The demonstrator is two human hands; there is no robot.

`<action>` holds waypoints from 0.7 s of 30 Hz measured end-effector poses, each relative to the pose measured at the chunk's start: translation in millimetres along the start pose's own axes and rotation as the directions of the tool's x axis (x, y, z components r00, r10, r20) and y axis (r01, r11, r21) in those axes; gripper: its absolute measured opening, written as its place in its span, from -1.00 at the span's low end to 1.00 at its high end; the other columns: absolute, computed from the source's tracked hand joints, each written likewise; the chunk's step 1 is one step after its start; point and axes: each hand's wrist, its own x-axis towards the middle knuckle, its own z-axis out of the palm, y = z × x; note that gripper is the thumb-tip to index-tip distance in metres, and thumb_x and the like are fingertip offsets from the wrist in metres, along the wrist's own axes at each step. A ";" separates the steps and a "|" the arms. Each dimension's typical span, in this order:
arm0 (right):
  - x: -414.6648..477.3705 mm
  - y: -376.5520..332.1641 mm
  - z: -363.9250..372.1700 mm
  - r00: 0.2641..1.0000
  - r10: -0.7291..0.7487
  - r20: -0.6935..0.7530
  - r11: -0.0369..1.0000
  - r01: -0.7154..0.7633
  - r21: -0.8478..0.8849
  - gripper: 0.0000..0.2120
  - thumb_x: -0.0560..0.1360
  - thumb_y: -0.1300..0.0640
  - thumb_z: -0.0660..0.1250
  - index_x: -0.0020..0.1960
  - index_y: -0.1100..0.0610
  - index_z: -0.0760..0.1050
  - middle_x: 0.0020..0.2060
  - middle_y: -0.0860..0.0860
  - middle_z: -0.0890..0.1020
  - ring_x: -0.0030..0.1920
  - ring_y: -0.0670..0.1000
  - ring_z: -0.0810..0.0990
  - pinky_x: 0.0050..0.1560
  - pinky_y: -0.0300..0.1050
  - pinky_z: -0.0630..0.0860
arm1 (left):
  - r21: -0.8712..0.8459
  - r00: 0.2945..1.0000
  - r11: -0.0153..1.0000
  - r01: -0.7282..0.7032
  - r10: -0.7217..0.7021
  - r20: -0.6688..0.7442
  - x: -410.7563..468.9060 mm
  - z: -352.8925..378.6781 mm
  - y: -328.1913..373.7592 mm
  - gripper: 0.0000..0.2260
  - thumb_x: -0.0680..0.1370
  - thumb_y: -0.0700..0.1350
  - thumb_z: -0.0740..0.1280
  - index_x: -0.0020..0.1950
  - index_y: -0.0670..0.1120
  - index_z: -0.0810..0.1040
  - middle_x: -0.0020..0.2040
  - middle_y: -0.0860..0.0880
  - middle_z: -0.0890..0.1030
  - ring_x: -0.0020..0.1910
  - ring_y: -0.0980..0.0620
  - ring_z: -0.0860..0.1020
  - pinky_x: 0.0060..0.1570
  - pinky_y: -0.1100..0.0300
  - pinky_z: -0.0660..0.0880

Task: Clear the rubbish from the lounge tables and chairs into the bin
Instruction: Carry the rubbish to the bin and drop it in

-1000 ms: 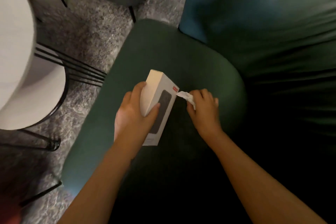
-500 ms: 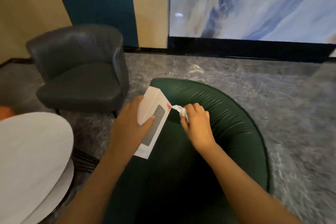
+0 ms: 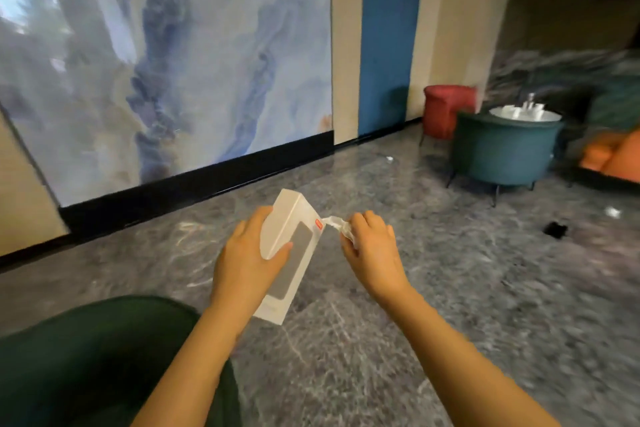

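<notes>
Now: box and wrapper both in hand, above the floor

Nearest me on the feed, low left, sits the rounded seat of a dark green upholstered chair [image 3: 86, 357]. Both bare forearms reach forward from the bottom edge.

Left hand [image 3: 247, 262] grips a white rectangular cardboard box [image 3: 299, 265] with a grey panel on its face and a small orange-red label at the top corner. Thumb lies across the face, fingers wrap the far side. Box is held tilted, top end away from me, clear of the chair and over the floor.

Right hand [image 3: 372, 250] is just beside the box, fingers curled round a crumpled white wrapper [image 3: 335, 222]. The wrapper's twisted end reaches to the label corner; touching or not, I cannot tell.

Below both hands, glossy grey marbled floor [image 3: 450, 340]. Further out on it, right of the hands, a small flat black object [image 3: 555, 229] with a white scrap [image 3: 612, 211] near it. Another white scrap [image 3: 389, 158] lies closer to the wall.

Beyond, to the right, a teal round-backed armchair [image 3: 502, 156] on thin dark legs. Behind it, a round white tabletop [image 3: 497, 113] carries several small white items, too blurred to name. A red upholstered stool [image 3: 448, 107] stands near the wall, and an orange seat [image 3: 613, 152] shows at the right edge.

Far wall: a large blue-grey marble-patterned panel [image 3: 173, 62] above a black skirting band [image 3: 194, 184], with a blue vertical stripe [image 3: 388, 38] beside it.
</notes>
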 end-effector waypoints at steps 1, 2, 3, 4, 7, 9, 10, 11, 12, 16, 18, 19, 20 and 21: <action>6.0 34.6 -12.3 1.000 0.027 -0.009 0.999 -0.028 -0.042 -0.89 0.52 0.15 0.23 -0.11 0.20 0.39 -0.13 0.14 0.47 -0.11 0.16 0.42 -0.18 -0.07 0.16 | -0.017 0.999 1.000 -0.026 0.027 0.020 15.1 30.2 19.9 -0.55 0.44 -0.04 0.38 0.29 0.13 0.36 0.09 -0.04 0.50 0.00 -0.10 0.49 -0.15 0.10 0.42; 12.4 70.5 -24.9 0.998 0.057 -0.015 0.995 -0.058 -0.086 -0.89 0.52 0.15 0.22 -0.10 0.21 0.39 -0.12 0.14 0.47 -0.10 0.16 0.42 -0.17 -0.06 0.17 | -0.036 0.998 0.998 -0.049 0.051 0.042 29.5 61.4 40.5 -0.55 0.45 -0.03 0.37 0.30 0.13 0.36 0.10 -0.05 0.50 -0.01 -0.10 0.49 -0.15 0.08 0.45; 19.1 106.8 -37.3 0.996 0.088 -0.025 0.988 -0.090 -0.126 -0.89 0.52 0.15 0.22 -0.09 0.21 0.39 -0.10 0.14 0.47 -0.08 0.16 0.42 -0.15 -0.05 0.18 | -0.062 0.995 0.996 -0.071 0.075 0.065 42.9 93.3 61.4 -0.55 0.45 -0.02 0.37 0.31 0.13 0.35 0.10 -0.04 0.50 -0.01 -0.10 0.49 -0.16 0.05 0.47; 26.1 143.5 -50.0 0.992 0.117 -0.042 0.979 -0.122 -0.163 -0.89 0.52 0.15 0.21 -0.08 0.21 0.40 -0.09 0.14 0.47 -0.07 0.17 0.42 -0.14 -0.05 0.19 | -0.094 0.991 0.991 -0.093 0.102 0.090 56.2 126.1 83.0 -0.55 0.46 -0.01 0.37 0.32 0.13 0.34 0.11 -0.04 0.49 -0.01 -0.10 0.49 -0.16 0.04 0.48; 41.0 245.4 -91.0 0.974 0.213 -0.079 0.937 -0.227 -0.265 -0.87 0.53 0.14 0.19 -0.03 0.22 0.40 -0.04 0.15 0.48 -0.02 0.18 0.42 -0.14 -0.05 0.18 | -0.177 0.971 0.973 -0.151 0.180 0.159 89.5 219.0 149.7 -0.55 0.46 -0.04 0.37 0.32 0.10 0.35 0.12 -0.06 0.50 0.02 -0.11 0.49 -0.12 0.01 0.49; 49.1 307.8 -115.2 0.961 0.255 -0.110 0.909 -0.277 -0.312 -0.85 0.55 0.13 0.17 -0.01 0.22 0.39 -0.03 0.13 0.47 -0.02 0.16 0.41 -0.14 -0.07 0.18 | -0.228 0.954 0.957 -0.182 0.227 0.194 110.0 273.9 190.7 -0.56 0.46 -0.04 0.37 0.31 0.10 0.35 0.11 -0.05 0.50 0.01 -0.10 0.49 -0.13 0.02 0.49; 53.9 335.9 -125.6 0.954 0.270 -0.130 0.895 -0.299 -0.332 -0.84 0.56 0.12 0.16 0.00 0.22 0.39 -0.03 0.12 0.47 -0.03 0.14 0.41 -0.12 -0.07 0.20 | -0.248 0.945 0.949 -0.194 0.249 0.212 120.9 298.8 208.5 -0.57 0.46 -0.03 0.37 0.30 0.11 0.35 0.10 -0.03 0.50 0.00 -0.08 0.49 -0.15 0.03 0.49; 59.0 361.5 -134.7 0.946 0.286 -0.152 0.881 -0.322 -0.348 -0.83 0.57 0.11 0.14 0.01 0.21 0.39 -0.04 0.11 0.47 -0.05 0.13 0.41 -0.11 -0.07 0.22 | -0.266 0.936 0.942 -0.203 0.267 0.231 131.6 322.4 224.3 -0.57 0.47 -0.02 0.37 0.30 0.12 0.34 0.09 -0.01 0.50 -0.02 -0.06 0.49 -0.16 0.02 0.50; 64.7 386.8 -141.5 0.938 0.301 -0.175 0.867 -0.345 -0.359 -0.82 0.58 0.10 0.13 0.01 0.20 0.39 -0.05 0.10 0.47 -0.06 0.11 0.40 -0.10 -0.07 0.23 | -0.284 0.925 0.935 -0.212 0.285 0.250 143.1 346.3 238.2 -0.57 0.47 -0.01 0.36 0.30 0.13 0.34 0.08 0.00 0.49 -0.03 -0.04 0.49 -0.16 0.01 0.51; 92.8 483.9 -145.9 0.900 0.357 -0.250 0.821 -0.430 -0.375 -0.85 0.57 0.13 0.16 -0.05 0.22 0.40 -0.10 0.10 0.46 -0.11 0.11 0.40 -0.18 -0.08 0.19 | -0.329 0.885 0.912 -0.243 0.348 0.310 199.0 442.1 278.6 -0.58 0.46 -0.02 0.37 0.29 0.14 0.35 0.07 0.03 0.48 -0.03 -0.02 0.50 -0.14 0.01 0.51; 111.8 532.1 -139.3 0.877 0.400 -0.265 0.795 -0.476 -0.376 -0.87 0.55 0.16 0.18 -0.07 0.23 0.40 -0.12 0.11 0.47 -0.13 0.14 0.42 -0.19 -0.06 0.20 | -0.347 0.861 0.900 -0.263 0.381 0.336 235.0 492.3 292.9 -0.58 0.45 -0.02 0.37 0.27 0.14 0.35 0.04 0.03 0.48 -0.04 -0.04 0.51 -0.13 0.01 0.51; 122.8 556.1 -134.9 0.867 0.421 -0.265 0.776 -0.496 -0.389 -0.87 0.55 0.16 0.18 -0.06 0.23 0.40 -0.12 0.12 0.47 -0.13 0.14 0.42 -0.18 -0.05 0.22 | -0.350 0.848 0.893 -0.281 0.402 0.345 254.8 517.9 299.3 -0.58 0.45 -0.01 0.38 0.27 0.14 0.36 0.03 0.03 0.48 -0.04 -0.05 0.51 -0.14 0.01 0.51; 133.2 579.1 -130.7 0.856 0.446 -0.263 0.754 -0.517 -0.406 -0.87 0.55 0.16 0.17 -0.04 0.23 0.40 -0.11 0.11 0.47 -0.11 0.15 0.42 -0.16 -0.04 0.23 | -0.350 0.832 0.887 -0.301 0.423 0.358 274.6 543.6 305.0 -0.58 0.45 -0.01 0.37 0.27 0.13 0.36 0.03 0.02 0.49 -0.05 -0.06 0.50 -0.15 0.02 0.51; 145.1 602.1 -127.9 0.841 0.471 -0.266 0.733 -0.541 -0.413 -0.87 0.55 0.16 0.17 -0.03 0.22 0.41 -0.10 0.11 0.47 -0.10 0.15 0.42 -0.15 -0.04 0.22 | -0.352 0.814 0.880 -0.318 0.444 0.374 295.3 569.0 312.0 -0.58 0.45 0.00 0.37 0.27 0.12 0.35 0.04 0.02 0.49 -0.05 -0.07 0.50 -0.16 0.03 0.50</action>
